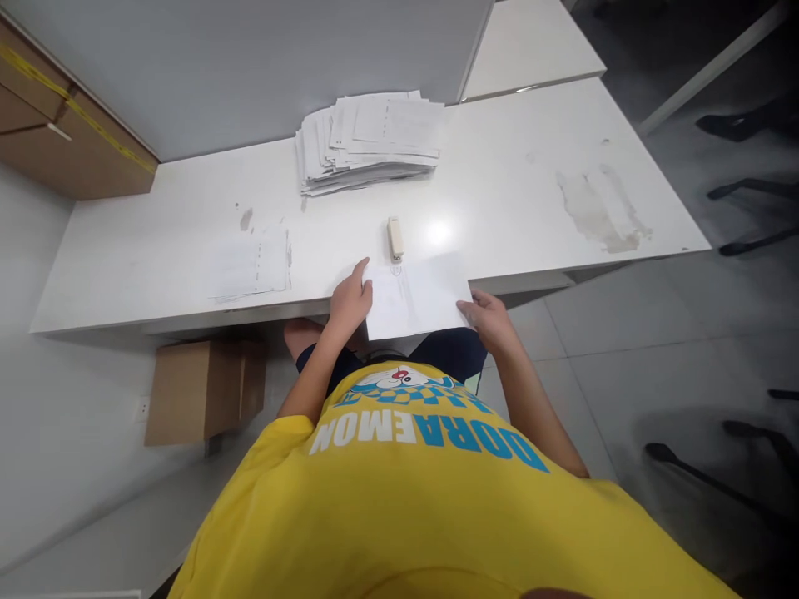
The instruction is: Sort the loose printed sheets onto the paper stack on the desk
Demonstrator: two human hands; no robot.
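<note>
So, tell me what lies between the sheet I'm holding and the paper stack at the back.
In the head view, a small white stapler lies just beyond the sheet; past it the desk is bare up to the stack.

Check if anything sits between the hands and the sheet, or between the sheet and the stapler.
Nothing visible. The left hand grips the sheet at its left edge, the right hand at its near right corner. The stapler lies on the desk just past the sheet's far edge, with nothing between them.
</note>
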